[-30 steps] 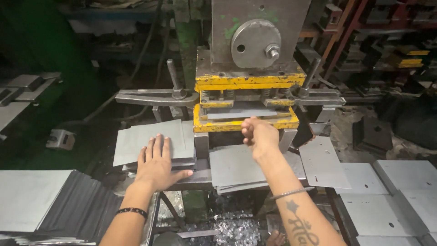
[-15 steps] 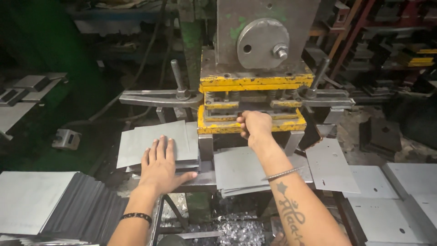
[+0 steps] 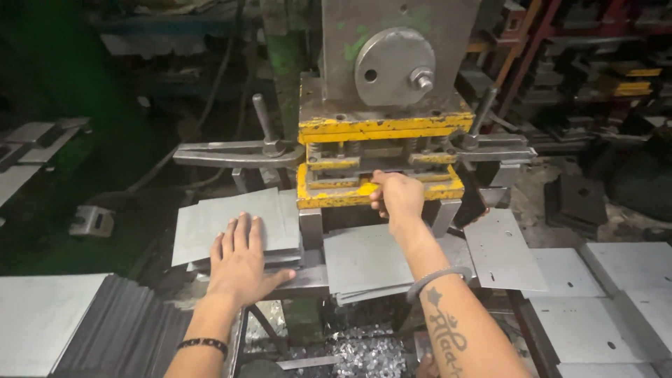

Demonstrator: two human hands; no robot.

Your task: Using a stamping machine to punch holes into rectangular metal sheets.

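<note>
The narrow slot of the yellow die [image 3: 378, 192] is filled by the right hand [image 3: 397, 196]; clamp arms [image 3: 238, 152] flank it.

A dark steel tabletop [image 3: 308, 280] in front of the press carries two stacks of grey sheet-metal blanks: one stack [image 3: 210, 227] at the left, another stack [image 3: 360, 262] at the middle. To the right lie punched plates [image 3: 504, 248], and metal scrap [image 3: 364, 353] litters the floor below
</note>
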